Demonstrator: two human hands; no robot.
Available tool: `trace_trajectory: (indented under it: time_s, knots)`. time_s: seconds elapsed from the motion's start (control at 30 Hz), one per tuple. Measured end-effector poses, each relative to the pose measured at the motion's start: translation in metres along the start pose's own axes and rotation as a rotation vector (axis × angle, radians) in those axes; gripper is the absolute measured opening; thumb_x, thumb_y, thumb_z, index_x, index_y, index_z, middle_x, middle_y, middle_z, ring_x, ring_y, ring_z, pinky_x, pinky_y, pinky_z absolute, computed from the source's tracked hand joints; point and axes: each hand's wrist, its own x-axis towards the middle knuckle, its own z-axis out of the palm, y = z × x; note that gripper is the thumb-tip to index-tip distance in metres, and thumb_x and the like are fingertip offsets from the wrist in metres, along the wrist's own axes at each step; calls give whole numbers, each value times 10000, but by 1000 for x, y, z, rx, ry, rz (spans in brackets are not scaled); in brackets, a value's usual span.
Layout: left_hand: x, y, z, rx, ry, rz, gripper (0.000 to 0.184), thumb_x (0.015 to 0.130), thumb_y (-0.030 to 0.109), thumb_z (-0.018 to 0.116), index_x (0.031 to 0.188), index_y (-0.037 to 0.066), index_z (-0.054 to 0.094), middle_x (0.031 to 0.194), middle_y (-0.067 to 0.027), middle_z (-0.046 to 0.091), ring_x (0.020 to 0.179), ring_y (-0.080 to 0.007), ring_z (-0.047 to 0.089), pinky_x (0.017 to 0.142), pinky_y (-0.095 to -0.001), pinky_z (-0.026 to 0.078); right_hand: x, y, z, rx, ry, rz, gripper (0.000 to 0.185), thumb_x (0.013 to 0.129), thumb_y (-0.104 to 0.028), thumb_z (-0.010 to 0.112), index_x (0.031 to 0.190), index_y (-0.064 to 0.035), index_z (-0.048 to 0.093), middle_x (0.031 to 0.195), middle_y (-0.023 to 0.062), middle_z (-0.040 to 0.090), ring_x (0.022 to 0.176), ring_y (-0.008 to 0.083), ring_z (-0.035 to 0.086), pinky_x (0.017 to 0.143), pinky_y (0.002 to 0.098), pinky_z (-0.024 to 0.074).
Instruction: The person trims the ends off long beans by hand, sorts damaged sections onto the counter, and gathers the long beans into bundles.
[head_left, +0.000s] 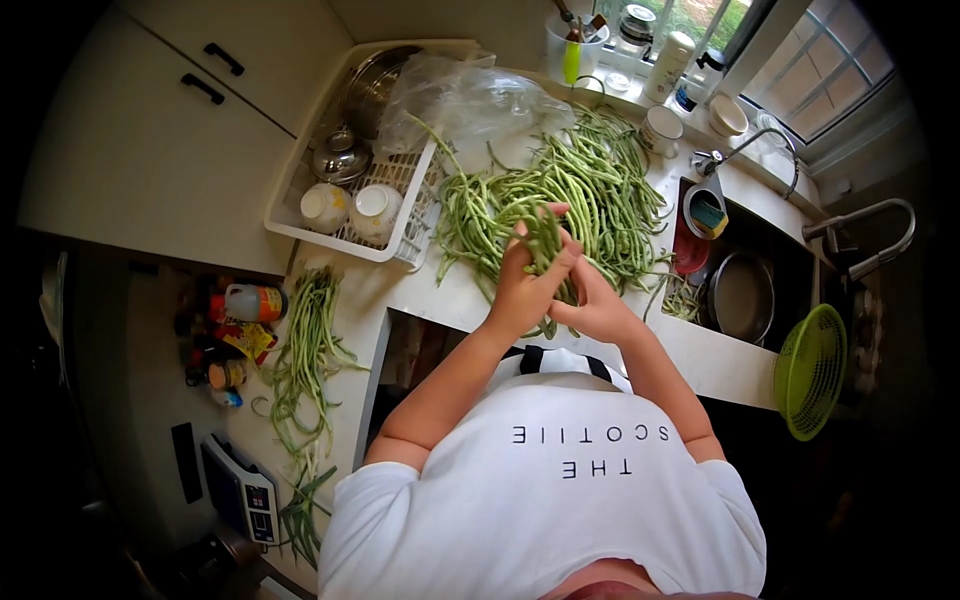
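Note:
My left hand [522, 290] is closed around a small bunch of long green beans [543, 238], held over the front of the counter. My right hand [592, 305] meets it from the right, its fingers wrapped on the lower part of the same bunch. Some bean ends poke out below the hands. Just beyond them spreads a big heap of long green beans [590, 185] on the white counter. On the left counter lies another pile of long beans [308, 345].
A white dish rack [290, 215] with bowls and a lidded pot stands left of the heap, a clear plastic bag [470, 95] behind it. To the right is a sink [795, 300] holding a metal basin [740, 297]. A green colander [812, 372] sits at its front edge. A scale [240, 490] is lower left.

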Motion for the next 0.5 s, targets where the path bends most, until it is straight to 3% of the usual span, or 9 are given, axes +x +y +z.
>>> trace_trajectory:
  time_s: [0.07,0.2,0.23,0.27,0.33,0.4,0.43,0.47,0.5]
  knots:
    - [-3,0,1,105,-36,54,271,906,155,653,1153,57,601,1142,-55,611,994,-115,543,894,-293,432,4,1,2,-102,-9,159,695,820,-36,604,1453,-44,317,1181,66,567,1038,136,543,901,283,453]
    - [-8,-4,1,75,-77,85,197,894,156,668,1036,32,613,1148,-64,621,985,-114,563,862,-297,456,4,14,10,-24,93,71,525,828,-33,585,1332,-12,439,1080,37,598,958,118,563,842,276,472]
    - [-9,-7,-1,178,-80,170,331,895,195,674,1164,52,544,1242,-64,569,1004,-126,563,861,-307,462,4,18,9,29,150,24,473,833,-25,569,1294,-2,465,1045,30,608,947,121,573,830,277,477]
    - [-18,-15,-1,-34,-121,-10,585,884,235,690,1355,87,376,1353,-82,481,1042,-162,564,899,-332,458,1,28,3,-24,219,-30,377,874,-19,569,1240,-47,478,1080,40,588,924,119,589,770,260,498]
    - [-19,-12,-8,-83,-328,-55,790,863,255,713,1445,106,200,1421,-107,402,1071,-190,563,916,-349,461,7,16,12,266,372,-68,209,925,-93,591,1112,-80,499,883,9,574,696,91,557,559,227,460]
    - [-30,-39,-5,120,-306,69,721,836,232,739,1398,60,322,1213,-115,589,985,-147,585,813,-335,491,15,-8,13,549,434,-72,124,926,-124,598,905,-93,480,623,-17,442,475,68,410,411,221,327]
    - [-32,-34,-9,89,-362,-44,665,833,228,738,1364,52,379,1111,-125,627,927,-162,610,789,-334,492,17,-16,12,572,392,-115,242,958,-229,589,820,-123,421,552,-30,329,424,70,303,371,242,234]
    - [-34,-29,-12,55,-416,-157,611,830,224,737,1330,45,435,1009,-135,664,869,-178,636,764,-333,492,18,-21,3,529,304,-169,290,989,-324,532,803,-143,402,544,-39,322,422,68,295,377,242,235]
    - [-37,-46,-15,228,-374,120,454,827,243,738,1186,44,545,845,-146,652,710,-256,637,687,-344,492,20,-28,1,564,321,-199,288,1010,-349,478,806,-154,416,541,-47,326,416,64,287,382,236,234]
